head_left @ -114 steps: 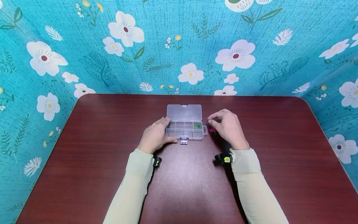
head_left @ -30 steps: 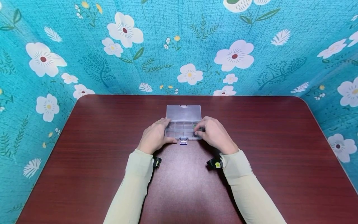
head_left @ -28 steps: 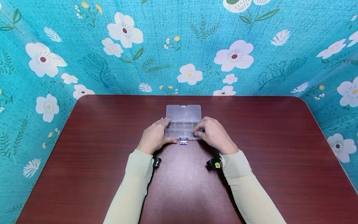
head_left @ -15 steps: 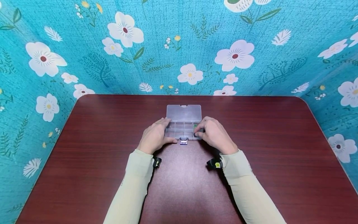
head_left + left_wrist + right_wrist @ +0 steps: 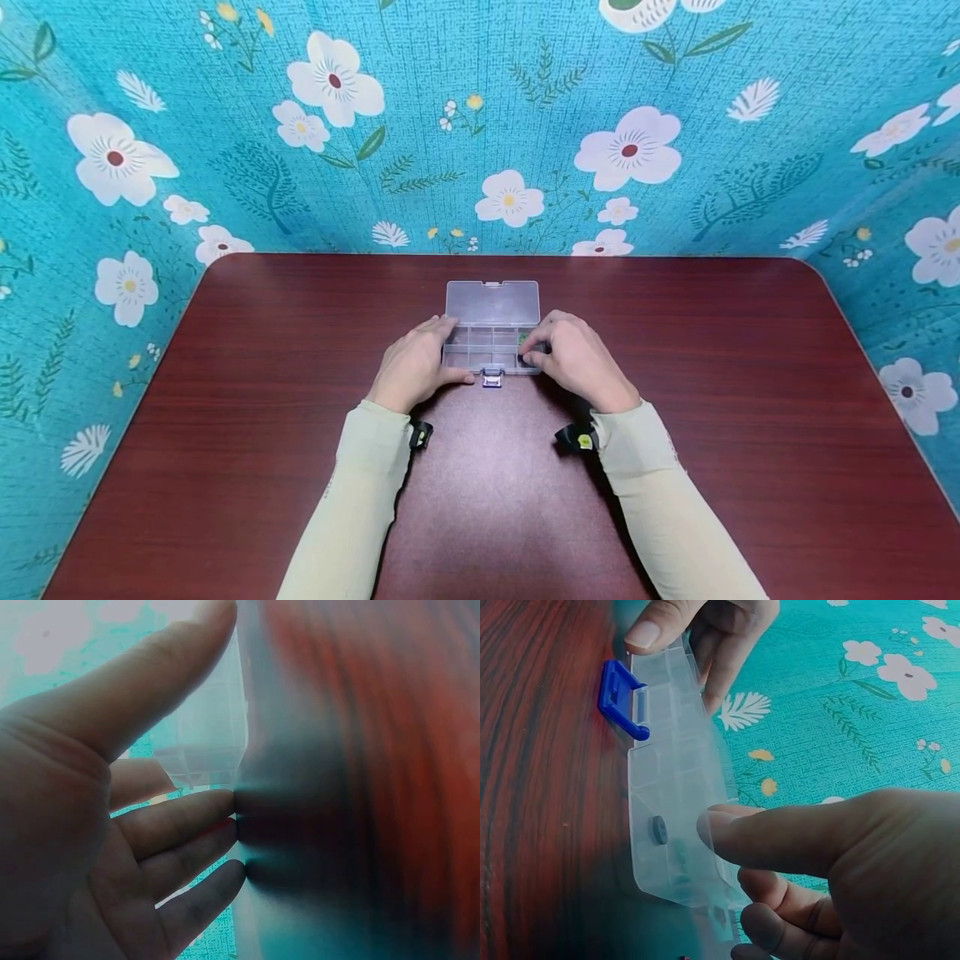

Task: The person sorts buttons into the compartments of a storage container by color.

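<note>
A clear plastic compartment box lies on the table with its lid up at the back. My left hand grips its left end, thumb along the front, fingers at the side and back. My right hand is over the right end, thumb and index finger dipping to the front right compartment. In the right wrist view a small dark round piece shows in that compartment through the wall. Whether the fingertips hold anything is hidden. Small green pieces are in the back right compartment.
A blue latch sticks out from the box's front. The reddish-brown table extends on both sides, with a blue flowered cloth behind. A bit of red shows beside the box's right end.
Since the oldest frame, my right hand has moved left from the red bits beside the box to the front right compartment. Over the last second both hands stay nearly still.
</note>
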The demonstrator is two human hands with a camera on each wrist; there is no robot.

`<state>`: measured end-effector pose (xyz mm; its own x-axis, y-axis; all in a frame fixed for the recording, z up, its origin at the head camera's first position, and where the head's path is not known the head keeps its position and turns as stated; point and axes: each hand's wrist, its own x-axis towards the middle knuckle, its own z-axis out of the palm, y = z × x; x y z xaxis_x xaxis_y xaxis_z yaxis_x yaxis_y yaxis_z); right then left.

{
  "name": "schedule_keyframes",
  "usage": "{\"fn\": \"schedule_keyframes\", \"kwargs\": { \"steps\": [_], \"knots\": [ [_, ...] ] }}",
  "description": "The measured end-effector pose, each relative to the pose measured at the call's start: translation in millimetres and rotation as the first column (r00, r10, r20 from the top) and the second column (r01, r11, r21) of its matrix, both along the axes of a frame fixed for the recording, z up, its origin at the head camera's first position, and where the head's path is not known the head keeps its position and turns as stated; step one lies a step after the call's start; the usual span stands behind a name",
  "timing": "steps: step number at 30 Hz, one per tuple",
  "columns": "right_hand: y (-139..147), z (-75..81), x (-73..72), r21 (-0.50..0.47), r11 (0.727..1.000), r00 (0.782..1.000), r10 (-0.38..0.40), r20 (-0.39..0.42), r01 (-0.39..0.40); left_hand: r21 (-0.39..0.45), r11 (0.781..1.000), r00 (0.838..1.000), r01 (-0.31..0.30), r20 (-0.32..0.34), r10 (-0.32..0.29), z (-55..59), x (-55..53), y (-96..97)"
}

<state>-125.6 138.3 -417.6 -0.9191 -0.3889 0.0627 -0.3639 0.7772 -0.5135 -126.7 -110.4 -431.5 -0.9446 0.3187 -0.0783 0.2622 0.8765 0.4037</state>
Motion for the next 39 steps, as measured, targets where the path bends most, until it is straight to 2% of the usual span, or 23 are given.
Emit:
{"fn": "schedule_keyframes", "kwargs": {
  "steps": [25,39],
  "knots": [
    [9.5,6.0,-2.9,-0.106,0.990,0.996,-0.093,-0.019,0.090,-0.005,1.000,1.000,0.006,-0.002,-0.006,0.6,0.1,0.3],
    [17.8,6.3,-5.8,-0.095,0.983,0.987,-0.158,0.022,0.159,-0.009,1.000,1.000,0.002,0.002,-0.002,1.1,0.3,1.0]
  ]
}}
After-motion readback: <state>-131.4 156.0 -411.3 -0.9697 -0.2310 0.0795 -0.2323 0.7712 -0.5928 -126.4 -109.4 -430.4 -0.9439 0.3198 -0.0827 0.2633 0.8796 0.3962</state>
